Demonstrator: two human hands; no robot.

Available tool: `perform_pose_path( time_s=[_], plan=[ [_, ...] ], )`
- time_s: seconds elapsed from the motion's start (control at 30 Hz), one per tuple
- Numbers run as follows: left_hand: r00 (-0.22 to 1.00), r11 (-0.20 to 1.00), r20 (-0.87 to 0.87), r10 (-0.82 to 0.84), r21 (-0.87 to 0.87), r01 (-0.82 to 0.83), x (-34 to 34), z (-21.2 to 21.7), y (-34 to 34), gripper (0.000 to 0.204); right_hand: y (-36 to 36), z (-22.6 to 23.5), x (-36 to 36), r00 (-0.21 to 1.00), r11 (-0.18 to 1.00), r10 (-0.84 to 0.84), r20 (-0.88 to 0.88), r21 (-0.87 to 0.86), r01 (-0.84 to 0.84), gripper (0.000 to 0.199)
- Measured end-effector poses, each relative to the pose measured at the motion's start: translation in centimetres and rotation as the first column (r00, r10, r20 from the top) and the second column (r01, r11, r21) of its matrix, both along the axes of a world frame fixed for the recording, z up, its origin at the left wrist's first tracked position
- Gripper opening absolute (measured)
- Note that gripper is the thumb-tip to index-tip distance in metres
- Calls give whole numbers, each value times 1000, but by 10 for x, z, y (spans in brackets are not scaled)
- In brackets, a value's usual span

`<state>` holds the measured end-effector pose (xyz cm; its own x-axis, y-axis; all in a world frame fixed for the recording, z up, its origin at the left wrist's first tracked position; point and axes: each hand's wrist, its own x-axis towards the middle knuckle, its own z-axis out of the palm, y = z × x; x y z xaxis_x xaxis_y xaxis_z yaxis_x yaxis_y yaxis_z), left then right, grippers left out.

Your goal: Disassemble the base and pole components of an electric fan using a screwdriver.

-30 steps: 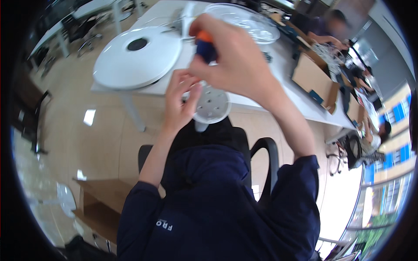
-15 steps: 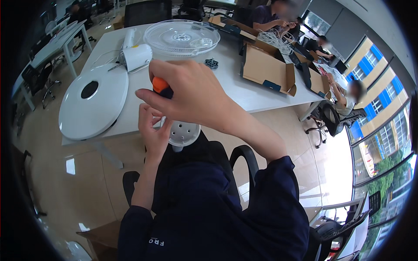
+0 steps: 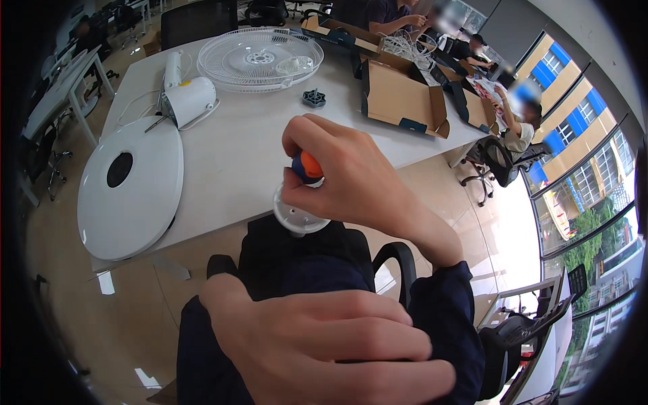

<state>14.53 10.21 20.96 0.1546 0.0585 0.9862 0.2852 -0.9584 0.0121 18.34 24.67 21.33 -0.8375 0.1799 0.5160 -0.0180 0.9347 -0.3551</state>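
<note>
My right hand (image 3: 354,179) is closed around the orange-and-dark-blue handle of a screwdriver (image 3: 310,165); its shaft is hidden below the fist. Under that hand, a white round part with small holes (image 3: 300,221) sits over my lap by the table edge, partly covered by the fingers. Large and low in the picture, my left hand (image 3: 324,344) is raised close to the camera, back of the hand showing. Its fingers stretch out to the right with slight gaps, and it appears to hold nothing.
The white table (image 3: 236,155) carries a round white base (image 3: 145,202), a white fan motor housing (image 3: 191,102), a fan grille (image 3: 260,57), a dark star-shaped knob (image 3: 314,98) and an opened cardboard box (image 3: 401,98). Beyond lie white cables (image 3: 408,50). Other people sit farther back.
My left hand has left the white round part and come up close to the camera. My right hand, still gripping the screwdriver, sits farther right and lower in the picture. The view has shifted.
</note>
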Motion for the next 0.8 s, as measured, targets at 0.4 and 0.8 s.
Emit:
perform_pose_path(
  time_s=[0.4, 0.8],
  plan=[
    [809, 778, 175, 561, -444, -444, -75, -108, 63, 52, 26, 4, 17, 985, 985, -171, 14, -19, 171, 32],
    [899, 705, 92, 427, -657, -267, -99, -165, 110, 16, 22, 3, 20, 978, 975, -203, -42, 78, 206, 27]
  ],
)
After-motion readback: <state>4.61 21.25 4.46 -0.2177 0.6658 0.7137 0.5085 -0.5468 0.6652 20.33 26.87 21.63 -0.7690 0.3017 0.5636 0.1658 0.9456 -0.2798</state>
